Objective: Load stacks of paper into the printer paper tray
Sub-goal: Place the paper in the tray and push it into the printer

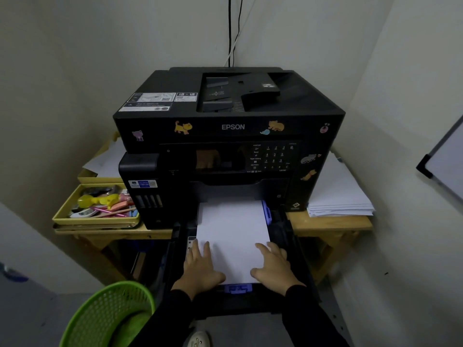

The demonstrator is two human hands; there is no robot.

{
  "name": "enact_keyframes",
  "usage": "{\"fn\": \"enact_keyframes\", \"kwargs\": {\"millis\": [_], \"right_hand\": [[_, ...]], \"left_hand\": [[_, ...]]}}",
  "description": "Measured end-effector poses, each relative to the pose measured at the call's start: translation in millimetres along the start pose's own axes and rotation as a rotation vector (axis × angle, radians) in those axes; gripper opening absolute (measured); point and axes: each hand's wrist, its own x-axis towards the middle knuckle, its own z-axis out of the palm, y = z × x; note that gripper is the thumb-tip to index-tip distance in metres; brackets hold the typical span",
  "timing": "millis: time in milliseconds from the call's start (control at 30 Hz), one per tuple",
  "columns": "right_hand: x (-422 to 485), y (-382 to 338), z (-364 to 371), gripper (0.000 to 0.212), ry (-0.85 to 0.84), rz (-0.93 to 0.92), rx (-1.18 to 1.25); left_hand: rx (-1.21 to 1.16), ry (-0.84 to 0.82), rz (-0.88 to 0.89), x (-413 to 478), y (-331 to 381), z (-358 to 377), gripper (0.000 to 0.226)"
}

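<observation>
The black printer (229, 136) on the desk (330, 225) reads EPSON; its smaller stickers are illegible. The paper stack (231, 231) lies in the pulled-out tray (283, 226), left hand (200, 267) and right hand (274, 267) flat on it, fingers (206, 249) spread, gripping nothing.

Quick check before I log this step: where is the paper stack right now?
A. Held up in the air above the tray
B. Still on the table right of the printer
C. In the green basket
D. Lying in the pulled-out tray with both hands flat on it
D: the white paper stack lies in the pulled-out tray, with the left hand and right hand resting flat on its near end.
</observation>
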Motion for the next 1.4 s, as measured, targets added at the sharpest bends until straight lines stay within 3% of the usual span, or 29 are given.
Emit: {"fn": "enact_keyframes", "kwargs": {"millis": [100,233,300,333,400,467,533,633,900,1400], "right_hand": [[-15,6,4,0.089,-0.146,-0.145,0.017],[-27,9,16,0.148,-0.299,-0.205,-0.28],[-27,9,18,0.155,-0.292,-0.241,-0.428],[-27,9,20,0.153,-0.273,-0.248,-0.487],[-29,9,25,0.126,-0.185,-0.262,-0.577],[-33,6,28,0.103,-0.132,-0.252,-0.62],[-35,4,31,0.096,-0.142,-0.236,-0.675],[-33,4,35,0.09,-0.14,-0.233,-0.707],[-27,5,38,0.083,-0.136,-0.269,-0.671],[78,-30,-2,0.092,-0.015,-0.245,-0.76]], "left_hand": [[-0.096,-0.121,0.135,-10,-6,4,0.106],[0.169,-0.207,0.245,-20,-13,19,0.115],[0.34,-0.16,0.293,-24,-13,24,0.123],[0.404,-0.127,0.308,-26,-13,27,0.128],[0.494,-0.044,0.318,-28,-13,34,0.128],[0.544,0.014,0.313,-31,-11,37,0.112],[0.583,0.018,0.305,-35,-7,38,0.093],[0.605,-0.008,0.284,-35,-4,38,0.086],[0.604,-0.062,0.295,-26,-5,39,0.089],[0.652,0.054,0.216,68,19,-20,0.086]]}}
